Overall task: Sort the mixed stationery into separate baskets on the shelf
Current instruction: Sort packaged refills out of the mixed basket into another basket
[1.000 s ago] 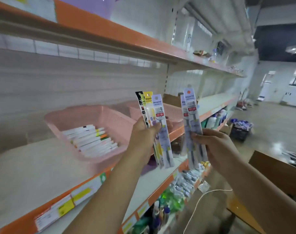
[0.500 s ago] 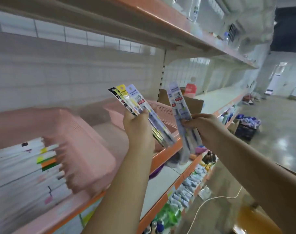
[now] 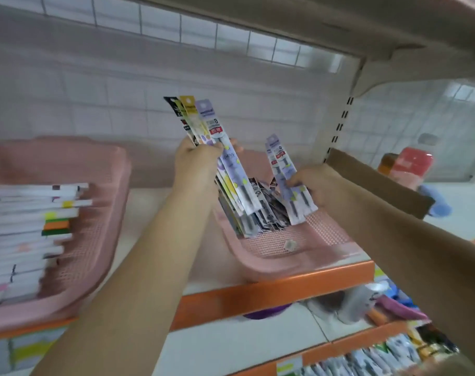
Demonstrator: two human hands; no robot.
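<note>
My left hand (image 3: pixel 197 161) grips a fan of several pen packs (image 3: pixel 204 123), black, yellow and lilac, held upright over the right pink basket (image 3: pixel 285 248). My right hand (image 3: pixel 312 183) pinches two lilac pen packs (image 3: pixel 282 169), their lower ends reaching down into that basket. Dark packs (image 3: pixel 269 210) lie inside the basket between my hands. At the left stands a second pink basket (image 3: pixel 95 240) with several white boxed pens (image 3: pixel 27 221) stacked in it.
Both baskets stand on a white shelf with an orange front edge (image 3: pixel 271 294). A brown cardboard box (image 3: pixel 374 180) stands right of the basket, with a red container (image 3: pixel 410 164) behind it. Lower shelves hold more packs (image 3: pixel 380 356). An upper shelf hangs overhead.
The view has swung closer to the shelf. Both hands have moved forward and down over the right pink basket, and the packs in my right hand now dip into it.
</note>
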